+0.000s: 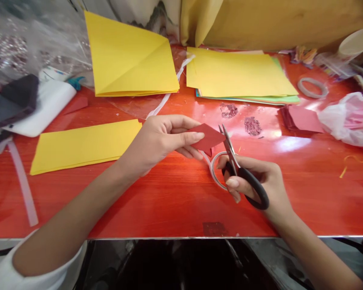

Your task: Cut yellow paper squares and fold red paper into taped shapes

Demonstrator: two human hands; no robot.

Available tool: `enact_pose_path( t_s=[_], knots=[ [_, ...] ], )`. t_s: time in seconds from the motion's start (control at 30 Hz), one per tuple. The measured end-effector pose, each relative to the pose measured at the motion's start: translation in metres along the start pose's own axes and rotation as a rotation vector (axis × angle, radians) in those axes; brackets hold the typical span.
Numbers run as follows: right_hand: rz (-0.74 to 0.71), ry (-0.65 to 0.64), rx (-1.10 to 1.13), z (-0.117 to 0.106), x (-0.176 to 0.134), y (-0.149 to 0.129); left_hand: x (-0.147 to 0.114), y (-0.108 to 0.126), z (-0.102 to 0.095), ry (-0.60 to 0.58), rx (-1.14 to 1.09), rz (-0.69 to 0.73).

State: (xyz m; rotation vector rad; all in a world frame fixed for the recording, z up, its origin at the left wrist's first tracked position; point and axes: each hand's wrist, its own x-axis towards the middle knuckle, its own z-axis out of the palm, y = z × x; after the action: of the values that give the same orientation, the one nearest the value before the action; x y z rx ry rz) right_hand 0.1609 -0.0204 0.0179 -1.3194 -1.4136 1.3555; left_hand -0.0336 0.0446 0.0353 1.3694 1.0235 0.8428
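Red paper [210, 136] at the scissors [232, 155]

Head view: above the table [157, 205], the left hand [163, 139] pinches the paper's left side; the right hand [270, 173] holds the scissors, blades parted, at its right corner. Probably light, easily creased; best pinched flat, clear of the blades.

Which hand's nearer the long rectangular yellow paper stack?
Left. The left hand is just right of the yellow paper stack; the right hand, holding black-handled metal scissors, is farther right.
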Motion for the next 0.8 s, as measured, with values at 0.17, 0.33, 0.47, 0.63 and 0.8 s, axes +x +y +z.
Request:
enact_pose_path(
  t_s=[0.17, 0.33, 0.47, 0.63, 0.8],
  knots=[
    [0.001, -0.069, -0.027, -0.0027, -0.0002, 0.0026, 0.002, 0.005, -0.0063, -0.007, 0.077, -0.004],
    [0.015, -0.117, -0.019, -0.004, -0.0009, 0.0019, 0.0013, 0.0079, -0.0073, 0.011, 0.174, 0.03],
    [0.031, -0.125, -0.016, -0.004, -0.0018, 0.0028, 0.0, 0.0072, -0.0059, 0.026, 0.202, 0.06],
    [0.045, -0.128, -0.041, -0.0029, -0.0012, 0.0035, 0.0007, 0.0056, -0.0066, 0.009, 0.21, 0.125],
    [0.051, -0.105, -0.064, -0.0015, 0.0001, 0.0017, 0.0031, 0.0029, -0.0084, -0.007, 0.217, 0.193]
  ],
)
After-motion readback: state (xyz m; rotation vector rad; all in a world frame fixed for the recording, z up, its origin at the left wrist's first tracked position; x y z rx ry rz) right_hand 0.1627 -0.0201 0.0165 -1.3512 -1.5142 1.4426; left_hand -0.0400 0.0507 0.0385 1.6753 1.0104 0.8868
